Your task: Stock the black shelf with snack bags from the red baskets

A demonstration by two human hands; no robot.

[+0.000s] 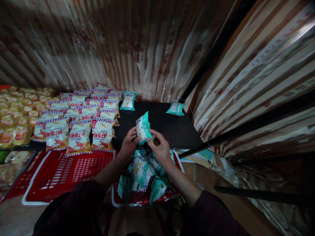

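A teal and white snack bag (143, 129) is held upright, slightly tilted, above the front edge of the black shelf (157, 124). My left hand (129, 141) grips its left side with fingers closed. On the lower right side, my right hand (159, 144) pinches the same bag. Below my wrists, a red basket (176, 193) with a white rim contains several teal snack bags (139, 168). Two similar bags lie on the shelf, one teal bag (128, 100) by the back edge and another teal bag (176, 108) at the far right.
Rows of red, white and blue snack bags (78, 136) fill the shelf's left part, beside yellow packaged items (21, 131). A second red basket (71, 170) sits below them. Black metal bars (258, 121) cross on the right, before striped plastic sheeting (147, 49).
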